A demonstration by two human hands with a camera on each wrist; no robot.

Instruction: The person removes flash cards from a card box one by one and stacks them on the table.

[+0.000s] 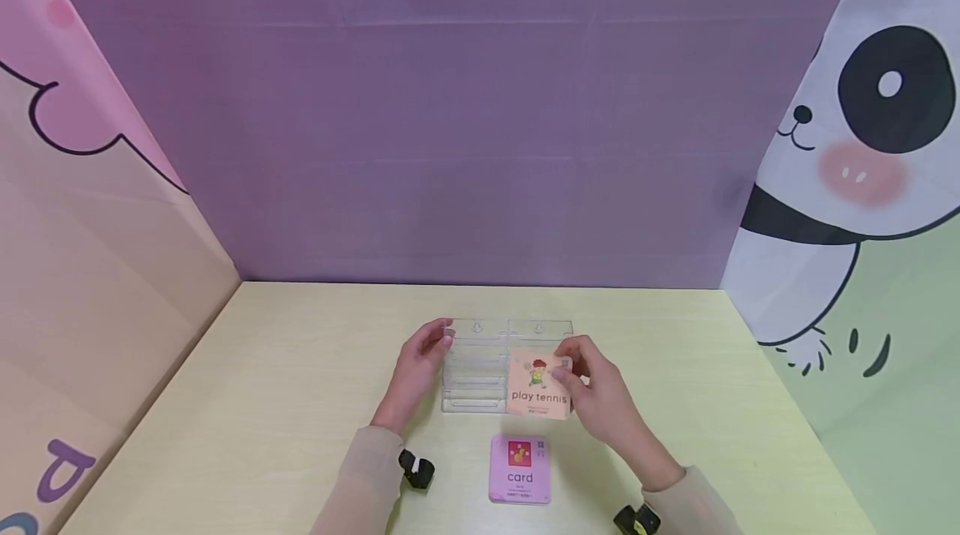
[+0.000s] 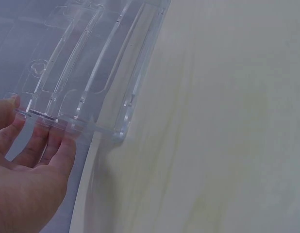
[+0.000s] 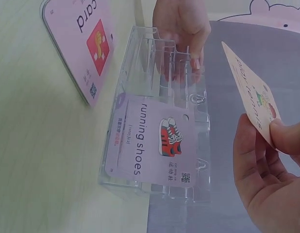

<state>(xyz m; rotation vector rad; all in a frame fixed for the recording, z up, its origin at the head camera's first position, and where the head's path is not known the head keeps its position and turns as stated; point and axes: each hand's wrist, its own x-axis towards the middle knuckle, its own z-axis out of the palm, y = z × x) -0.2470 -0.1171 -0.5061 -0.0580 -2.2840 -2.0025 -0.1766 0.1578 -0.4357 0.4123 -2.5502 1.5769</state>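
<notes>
Peach "play tennis" card (image 1: 538,385) is pinched in your right grip (image 1: 603,393) in the head view, overlapping the right half of the clear rack (image 1: 475,381). Your left grip (image 1: 412,377) holds the rack's left side; a pink "card" card (image 1: 520,489) lies on the bench (image 1: 300,402), nearer you. From the left wrist, you have the rack's end between thumb and fingers. From the right wrist, you hold the peach card by its edge, apart from the rack, whose right half bears a lilac "running shoes" card (image 3: 150,141).
</notes>
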